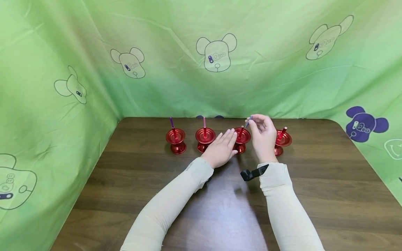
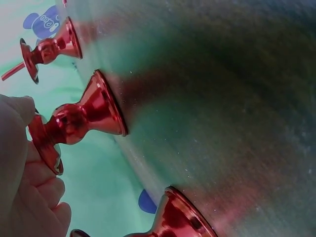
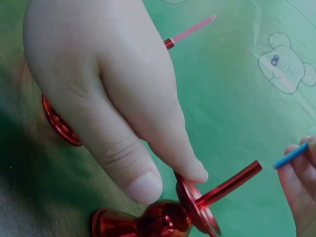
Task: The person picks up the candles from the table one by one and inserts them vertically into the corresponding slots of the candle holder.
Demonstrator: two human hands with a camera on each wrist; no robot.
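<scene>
A red metal stemmed holder (image 1: 243,138), with a shallow dish and an upright tube, is third from the left in a row. My left hand (image 1: 220,148) grips its dish rim, fingers over the dish and thumb lower at the side. Between thumb and fingertips, my right hand (image 1: 265,136) pinches a thin blue stick (image 3: 290,157). The stick's lower end is close to the open top of the tube (image 3: 232,185), with a small gap showing in the right wrist view. Behind the right wrist, the rightmost holder (image 1: 284,139) is partly hidden; its tube has no stick.
Two matching holders stand to the left: one (image 1: 176,136) bears a purple stick (image 1: 171,122), the other (image 1: 205,136) a pink stick (image 1: 204,122). All are near the back edge of the brown wooden table (image 1: 132,174). Green printed cloth (image 1: 176,87) hangs behind and at the sides.
</scene>
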